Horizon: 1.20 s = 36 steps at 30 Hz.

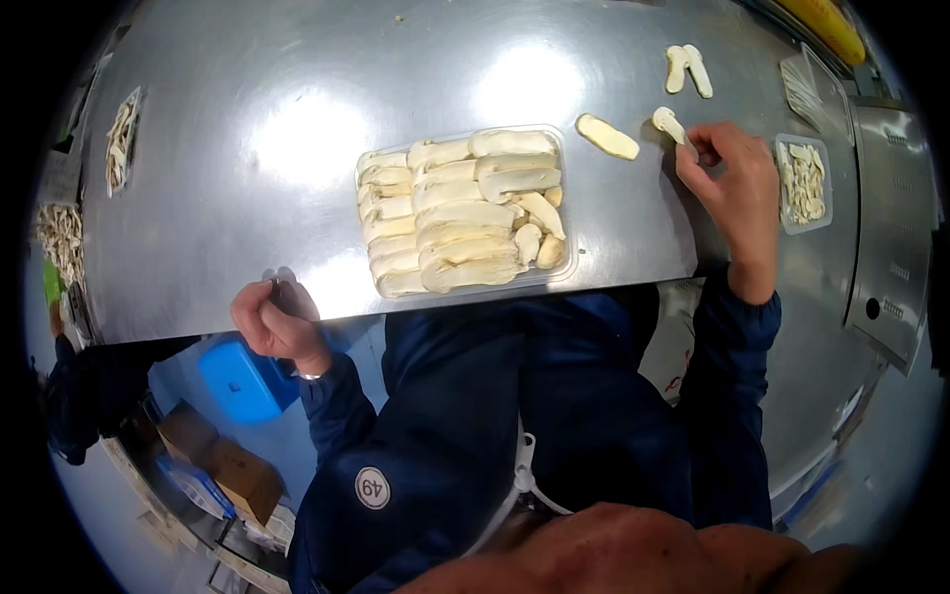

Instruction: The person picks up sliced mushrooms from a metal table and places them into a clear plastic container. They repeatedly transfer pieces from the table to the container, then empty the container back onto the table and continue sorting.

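Note:
A clear plastic tray (570, 260) stands near the front edge of the steel table, with overlapping rows of pale mushroom slices (464, 193) and smaller pieces at its right end. My right hand (731, 178) is right of the tray, its thumb and forefinger pinching the stem end of a small mushroom slice (668, 122). One oval mushroom slice (607, 136) lies between that hand and the tray; two narrow slices (688, 70) lie farther back. At the table's front edge, left of the tray, my left hand (274, 319) has its fingers curled; whether it holds anything cannot be told.
A small tray of mushroom pieces (804, 185) stands beyond my right hand, with clear empty trays (816, 93) behind it. Another filled tray (122, 141) is at the far left. Below the table edge are a blue plastic stool (245, 379) and cardboard boxes (241, 479). A person's dark sleeve (67, 386) shows at left.

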Available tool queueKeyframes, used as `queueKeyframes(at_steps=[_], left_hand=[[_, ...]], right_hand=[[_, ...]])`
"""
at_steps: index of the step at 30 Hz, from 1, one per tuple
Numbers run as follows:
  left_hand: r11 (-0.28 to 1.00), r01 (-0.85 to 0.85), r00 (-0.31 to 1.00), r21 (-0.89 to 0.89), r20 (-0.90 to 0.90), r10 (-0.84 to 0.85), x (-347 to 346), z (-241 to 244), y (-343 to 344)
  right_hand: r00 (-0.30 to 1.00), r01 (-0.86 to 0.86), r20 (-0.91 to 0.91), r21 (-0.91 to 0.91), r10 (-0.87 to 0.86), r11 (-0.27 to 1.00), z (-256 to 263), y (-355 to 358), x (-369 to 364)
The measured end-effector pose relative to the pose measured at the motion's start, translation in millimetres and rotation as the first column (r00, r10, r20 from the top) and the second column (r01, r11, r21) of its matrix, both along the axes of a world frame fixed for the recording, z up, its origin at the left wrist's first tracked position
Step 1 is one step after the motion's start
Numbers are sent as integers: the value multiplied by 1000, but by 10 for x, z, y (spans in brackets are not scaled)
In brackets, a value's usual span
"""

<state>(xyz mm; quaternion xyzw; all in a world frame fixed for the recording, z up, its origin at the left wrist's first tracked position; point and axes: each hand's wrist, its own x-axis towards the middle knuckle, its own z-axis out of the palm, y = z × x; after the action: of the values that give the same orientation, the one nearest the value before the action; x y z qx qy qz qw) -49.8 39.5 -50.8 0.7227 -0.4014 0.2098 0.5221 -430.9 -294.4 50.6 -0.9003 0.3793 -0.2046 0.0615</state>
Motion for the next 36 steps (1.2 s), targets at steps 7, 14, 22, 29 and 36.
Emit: queueKeyframes(at_steps=[7, 14, 22, 29, 36], left_hand=[[1000, -9, 1000, 11, 9, 9, -26, 29, -49], [999, 30, 998, -38, -57, -33, -39, 4, -35], [1000, 3, 1000, -1, -17, -3, -21, -2, -23], [999, 17, 995, -41, -99, -21, 19, -83, 34], [998, 44, 994, -54, -98, -50, 37, -118, 60]], right_hand=[[912, -405, 59, -30, 406, 914, 220, 446, 514], [857, -510, 96, 15, 506, 860, 131, 558, 770], [865, -497, 91, 23, 494, 867, 88, 560, 793], [908, -389, 171, 0, 383, 921, 104, 420, 557], [925, 260, 249, 142, -289, 955, -41, -351, 39]])
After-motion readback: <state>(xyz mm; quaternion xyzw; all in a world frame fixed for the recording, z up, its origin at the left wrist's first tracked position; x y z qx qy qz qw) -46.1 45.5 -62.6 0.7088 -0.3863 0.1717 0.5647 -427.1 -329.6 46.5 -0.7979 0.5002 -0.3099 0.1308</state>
